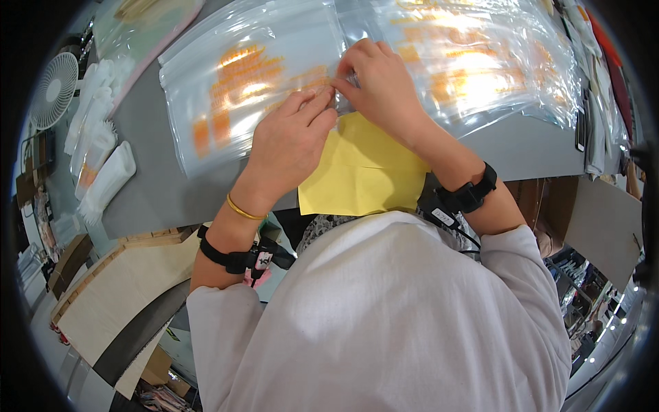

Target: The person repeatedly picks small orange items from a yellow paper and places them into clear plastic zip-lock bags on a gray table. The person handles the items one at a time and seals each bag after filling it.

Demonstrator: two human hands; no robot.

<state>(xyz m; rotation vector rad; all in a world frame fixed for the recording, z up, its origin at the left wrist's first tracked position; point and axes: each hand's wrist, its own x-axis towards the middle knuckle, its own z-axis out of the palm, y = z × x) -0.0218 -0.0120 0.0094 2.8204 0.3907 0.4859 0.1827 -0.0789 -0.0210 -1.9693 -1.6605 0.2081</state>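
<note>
My left hand (292,137) and my right hand (386,86) meet at the inner edge of a stack of clear plastic bags (195,89) with orange print. The fingers of my left hand are closed and bent over that edge. Thumb and forefinger of my right hand pinch there, touching the left fingertips. A bag's edge seems to lie between them, though the fingers partly hide it. Below the hands a creased yellow sheet (364,175) lies at the table's near edge, its top partly under the right wrist.
A second pile of printed clear bags (480,62) covers the right of the grey table (147,199). Rolled white bags (110,182) lie at the left, beside a white fan (53,90). An open cardboard box (590,220) stands at the lower right.
</note>
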